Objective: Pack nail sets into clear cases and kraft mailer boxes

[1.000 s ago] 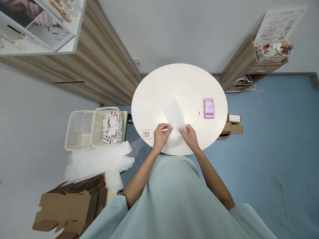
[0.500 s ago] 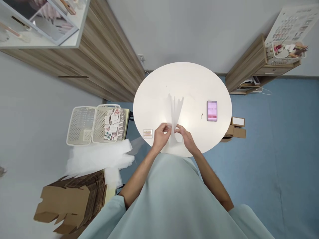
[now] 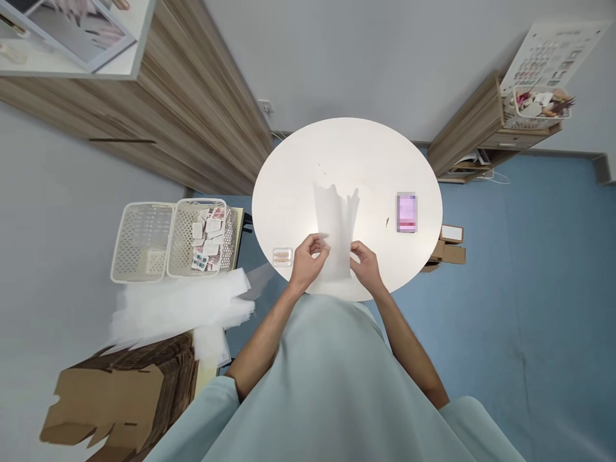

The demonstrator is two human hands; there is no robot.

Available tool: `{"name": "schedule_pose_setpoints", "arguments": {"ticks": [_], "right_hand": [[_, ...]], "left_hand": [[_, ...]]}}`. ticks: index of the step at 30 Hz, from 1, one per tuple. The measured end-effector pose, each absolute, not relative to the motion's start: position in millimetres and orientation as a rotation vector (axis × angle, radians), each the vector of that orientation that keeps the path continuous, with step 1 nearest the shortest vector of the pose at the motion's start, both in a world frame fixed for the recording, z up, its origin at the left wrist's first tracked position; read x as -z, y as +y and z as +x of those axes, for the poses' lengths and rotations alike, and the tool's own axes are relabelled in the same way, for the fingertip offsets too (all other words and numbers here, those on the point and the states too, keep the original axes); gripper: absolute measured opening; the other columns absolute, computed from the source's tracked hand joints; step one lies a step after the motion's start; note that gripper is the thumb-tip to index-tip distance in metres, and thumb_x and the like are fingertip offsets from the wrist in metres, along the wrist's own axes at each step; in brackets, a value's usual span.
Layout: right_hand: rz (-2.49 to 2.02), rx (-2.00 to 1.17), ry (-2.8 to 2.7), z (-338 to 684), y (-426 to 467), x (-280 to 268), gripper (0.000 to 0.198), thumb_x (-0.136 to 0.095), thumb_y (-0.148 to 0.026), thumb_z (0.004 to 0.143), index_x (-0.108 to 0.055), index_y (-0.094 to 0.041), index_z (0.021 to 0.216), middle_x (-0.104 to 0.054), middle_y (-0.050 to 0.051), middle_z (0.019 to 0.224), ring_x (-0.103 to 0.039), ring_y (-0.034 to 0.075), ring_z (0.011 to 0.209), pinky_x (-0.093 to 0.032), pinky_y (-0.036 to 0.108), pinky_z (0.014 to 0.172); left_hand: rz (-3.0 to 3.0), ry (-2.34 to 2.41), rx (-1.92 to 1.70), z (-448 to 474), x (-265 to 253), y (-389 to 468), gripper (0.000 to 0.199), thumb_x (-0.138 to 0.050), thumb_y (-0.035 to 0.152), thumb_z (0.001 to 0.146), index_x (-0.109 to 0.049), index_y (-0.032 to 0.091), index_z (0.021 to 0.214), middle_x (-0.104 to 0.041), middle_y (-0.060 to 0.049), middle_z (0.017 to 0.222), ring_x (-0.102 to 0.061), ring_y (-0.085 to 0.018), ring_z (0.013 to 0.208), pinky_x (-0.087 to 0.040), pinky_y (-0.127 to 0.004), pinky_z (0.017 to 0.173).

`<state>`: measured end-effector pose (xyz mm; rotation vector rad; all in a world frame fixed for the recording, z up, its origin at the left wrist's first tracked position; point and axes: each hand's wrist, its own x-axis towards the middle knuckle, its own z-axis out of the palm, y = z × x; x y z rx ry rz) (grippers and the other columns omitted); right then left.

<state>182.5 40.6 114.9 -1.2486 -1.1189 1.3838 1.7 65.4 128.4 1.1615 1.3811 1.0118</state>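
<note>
A thin, translucent white sheet (image 3: 335,224) with a ragged far edge is stretched between my hands above the white oval table (image 3: 346,144). My left hand (image 3: 309,260) pinches its left edge, thumb and fingers closed together. On the right edge, my right hand (image 3: 366,264) grips the sheet between thumb and fingers. Just left of my left hand lies a small clear case (image 3: 282,256) with tan items inside. A phone (image 3: 407,212) with a pinkish, blurred screen rests toward the table's right side.
Left of the table are white perforated baskets (image 3: 173,240), one holding several small packets (image 3: 210,237). Nearer me lie a pile of white translucent sheets (image 3: 178,308) and stacked flat cardboard boxes (image 3: 115,398). Small cardboard boxes (image 3: 450,244) are at the right, below the table edge.
My hands have moved apart, and the sheet, earlier gathered upright in folds between them, is now spread wider. The view has shifted slightly.
</note>
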Motion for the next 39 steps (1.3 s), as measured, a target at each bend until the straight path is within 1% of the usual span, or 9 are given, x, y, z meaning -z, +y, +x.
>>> {"name": "schedule_pose_setpoints", "arguments": {"ticks": [8,14,20,23,26,29,32,35,39], "right_hand": [[-1.42,-1.311,-0.885,220.6,65.0,-126.6,0.036,-0.085,-0.053,0.079,-0.067,-0.024,0.091,-0.064,0.0,0.087,-0.07,0.019,0.081,-0.063,0.033,0.067],[-1.469,-1.218,-0.906,227.8,115.2,-107.7,0.039,-0.083,-0.054,0.079,-0.07,-0.023,0.1,-0.069,0.002,0.1,-0.073,0.018,0.083,-0.065,0.034,0.074],[-1.551,-1.161,-0.962,226.2,163.2,-67.6,0.038,-0.078,-0.051,0.079,-0.07,-0.021,0.101,-0.07,0.006,0.11,-0.071,0.018,0.082,-0.064,0.038,0.081],[-1.614,-1.17,-0.992,229.8,175.3,-49.5,0.037,-0.079,-0.049,0.077,-0.07,-0.02,0.098,-0.072,0.007,0.109,-0.07,0.018,0.082,-0.062,0.038,0.085],[-1.672,-1.194,-0.986,230.5,180.4,-33.5,0.037,-0.079,-0.05,0.077,-0.067,-0.019,0.095,-0.072,0.007,0.107,-0.07,0.017,0.082,-0.061,0.036,0.086],[-1.732,-1.221,-0.828,225.3,179.4,-22.4,0.044,-0.082,-0.051,0.079,-0.062,-0.021,0.104,-0.073,0.006,0.105,-0.072,0.017,0.082,-0.062,0.033,0.081],[-1.759,-1.386,-0.625,217.0,167.0,-18.5,0.052,-0.085,-0.054,0.08,-0.058,-0.022,0.112,-0.077,0.009,0.102,-0.075,0.02,0.079,-0.063,0.033,0.071],[-1.79,-1.556,-0.594,211.3,139.2,-18.2,0.051,-0.09,-0.053,0.077,-0.061,-0.021,0.104,-0.079,0.012,0.099,-0.077,0.023,0.076,-0.063,0.034,0.065],[-1.794,-1.588,-0.752,211.4,93.6,-14.6,0.046,-0.09,-0.056,0.073,-0.064,-0.02,0.086,-0.076,0.007,0.086,-0.077,0.022,0.076,-0.061,0.032,0.067]], "left_hand": [[0.901,1.398,-1.081,-33.8,-132.1,94.4,0.052,-0.076,0.036,0.086,-0.059,0.022,0.133,-0.069,0.0,0.095,-0.073,-0.016,0.082,-0.063,-0.035,0.085],[0.622,1.348,-0.928,-39.8,-124.3,93.4,0.06,-0.082,0.048,0.085,-0.062,0.019,0.133,-0.075,-0.012,0.117,-0.076,-0.019,0.089,-0.063,-0.04,0.09],[0.568,1.369,-0.837,-30.3,-99.8,75.0,0.063,-0.091,0.041,0.075,-0.065,0.018,0.127,-0.076,-0.004,0.094,-0.076,-0.02,0.088,-0.061,-0.039,0.091],[0.622,1.498,-0.927,-33.9,-85.2,82.6,0.061,-0.087,0.044,0.078,-0.064,0.018,0.128,-0.073,-0.001,0.09,-0.074,-0.018,0.082,-0.062,-0.035,0.083],[0.732,1.63,-0.944,-37.6,-69.6,99.8,0.058,-0.082,0.043,0.082,-0.062,0.019,0.132,-0.072,-0.003,0.096,-0.074,-0.018,0.076,-0.06,-0.03,0.067],[0.784,1.72,-0.908,-36.9,-54.3,118.3,0.052,-0.078,0.038,0.086,-0.062,0.019,0.132,-0.072,-0.005,0.102,-0.074,-0.017,0.069,-0.055,-0.027,0.057],[0.782,1.775,-0.882,-33.4,-40.5,133.6,0.048,-0.075,0.033,0.089,-0.061,0.019,0.133,-0.073,-0.007,0.106,-0.074,-0.016,0.068,-0.054,-0.026,0.056],[0.762,1.807,-0.866,-30.6,-29.0,145.9,0.05,-0.074,0.034,0.091,-0.059,0.019,0.137,-0.072,-0.01,0.113,-0.075,-0.017,0.07,-0.055,-0.026,0.057],[0.761,1.814,-0.83,-30.0,-17.8,159.9,0.051,-0.074,0.034,0.092,-0.058,0.019,0.139,-0.071,-0.012,0.116,-0.075,-0.016,0.072,-0.058,-0.028,0.061]]}}
